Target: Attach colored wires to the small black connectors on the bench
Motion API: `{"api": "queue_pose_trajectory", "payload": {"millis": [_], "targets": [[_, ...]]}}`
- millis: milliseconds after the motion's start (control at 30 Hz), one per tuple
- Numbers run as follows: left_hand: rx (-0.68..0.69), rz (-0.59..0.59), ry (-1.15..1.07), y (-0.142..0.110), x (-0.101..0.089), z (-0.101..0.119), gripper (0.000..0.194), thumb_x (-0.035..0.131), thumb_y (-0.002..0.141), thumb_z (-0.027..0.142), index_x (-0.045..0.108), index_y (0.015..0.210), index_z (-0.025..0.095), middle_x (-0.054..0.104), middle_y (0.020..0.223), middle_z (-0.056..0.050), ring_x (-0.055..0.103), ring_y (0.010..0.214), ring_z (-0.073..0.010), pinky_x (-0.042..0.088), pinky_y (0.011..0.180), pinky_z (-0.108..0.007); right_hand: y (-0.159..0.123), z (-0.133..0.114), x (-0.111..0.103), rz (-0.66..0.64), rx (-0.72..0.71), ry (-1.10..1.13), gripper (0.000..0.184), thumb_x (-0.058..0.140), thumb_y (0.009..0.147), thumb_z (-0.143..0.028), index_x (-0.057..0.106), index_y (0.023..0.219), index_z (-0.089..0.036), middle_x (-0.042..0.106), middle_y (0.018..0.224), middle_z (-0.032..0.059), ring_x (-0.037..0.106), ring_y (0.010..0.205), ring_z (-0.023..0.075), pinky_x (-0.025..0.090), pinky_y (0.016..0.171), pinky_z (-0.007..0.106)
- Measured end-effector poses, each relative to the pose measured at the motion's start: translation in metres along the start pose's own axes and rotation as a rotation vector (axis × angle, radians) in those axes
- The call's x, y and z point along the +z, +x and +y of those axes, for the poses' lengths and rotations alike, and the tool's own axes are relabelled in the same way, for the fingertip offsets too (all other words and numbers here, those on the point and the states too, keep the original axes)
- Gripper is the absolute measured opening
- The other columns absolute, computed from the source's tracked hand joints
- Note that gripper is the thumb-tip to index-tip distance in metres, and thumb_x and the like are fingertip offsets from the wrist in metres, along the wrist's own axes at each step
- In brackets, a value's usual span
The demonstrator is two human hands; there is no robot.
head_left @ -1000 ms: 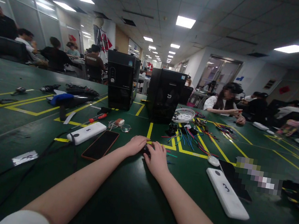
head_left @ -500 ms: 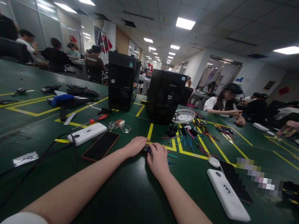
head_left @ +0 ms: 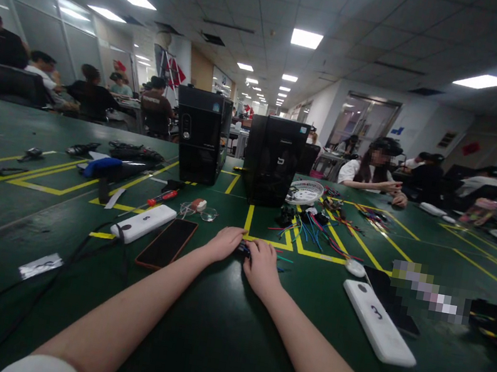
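Observation:
Both my hands meet low over the green table, straight ahead of me. Between them sits a small dark part (head_left: pixel 244 248), mostly covered by fingers, so its kind cannot be made out. My left hand (head_left: pixel 225 243) closes on its left side, fingers together. From the right, my right hand (head_left: pixel 262 264) grips it with curled fingers. Thin coloured wires (head_left: pixel 284 259) poke out just right of my right hand; whether they join the part is hidden. Beyond lies a bunch of loose coloured wires with dark connectors (head_left: pixel 311 225).
Two black computer cases (head_left: pixel 276 162) stand ahead, near a white basket (head_left: pixel 305 192). To the left are a phone (head_left: pixel 167 243), a white power bank (head_left: pixel 144 224), glasses (head_left: pixel 209 214) and a red screwdriver (head_left: pixel 162 197). Another power bank (head_left: pixel 378 322) lies right; a person (head_left: pixel 370 171) sits beyond.
My hands stay at nearly the same spot around the small dark part, with only slight finger movement. The whole view has shifted a little.

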State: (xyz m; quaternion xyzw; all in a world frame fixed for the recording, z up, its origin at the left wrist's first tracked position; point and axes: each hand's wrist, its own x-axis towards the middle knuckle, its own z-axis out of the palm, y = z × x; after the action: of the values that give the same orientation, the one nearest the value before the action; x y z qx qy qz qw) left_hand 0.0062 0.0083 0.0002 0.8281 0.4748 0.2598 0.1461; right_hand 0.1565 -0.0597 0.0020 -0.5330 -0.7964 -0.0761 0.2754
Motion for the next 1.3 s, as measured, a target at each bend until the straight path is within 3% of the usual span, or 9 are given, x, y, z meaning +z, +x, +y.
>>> {"api": "queue_pose_trajectory", "payload": {"millis": [733, 1300], "targets": [[0.012, 0.026, 0.006, 0.0030, 0.0077, -0.0067, 0.041, 0.025, 0.089, 0.025, 0.052, 0.116, 0.013, 0.055, 0.119, -0.007, 0.047, 0.113, -0.0174, 0.032, 0.100, -0.033, -0.0014, 0.0008, 0.0003, -0.039, -0.002, -0.012, 0.038, 0.048, 0.073, -0.018, 0.050, 0.110, -0.019, 0.053, 0.110, 0.0094, 0.043, 0.107, 0.0219, 0.023, 0.098, 0.041], [-0.004, -0.005, -0.005, 0.0003, 0.0026, -0.0012, 0.043, 0.022, 0.090, 0.027, 0.050, 0.119, 0.014, 0.054, 0.121, -0.008, 0.046, 0.114, -0.0184, 0.032, 0.100, -0.034, -0.0014, 0.0002, -0.0014, -0.065, 0.012, -0.015, 0.039, 0.049, 0.073, -0.018, 0.049, 0.112, -0.019, 0.052, 0.111, 0.0096, 0.043, 0.107, 0.0218, 0.023, 0.098, 0.040]]}}
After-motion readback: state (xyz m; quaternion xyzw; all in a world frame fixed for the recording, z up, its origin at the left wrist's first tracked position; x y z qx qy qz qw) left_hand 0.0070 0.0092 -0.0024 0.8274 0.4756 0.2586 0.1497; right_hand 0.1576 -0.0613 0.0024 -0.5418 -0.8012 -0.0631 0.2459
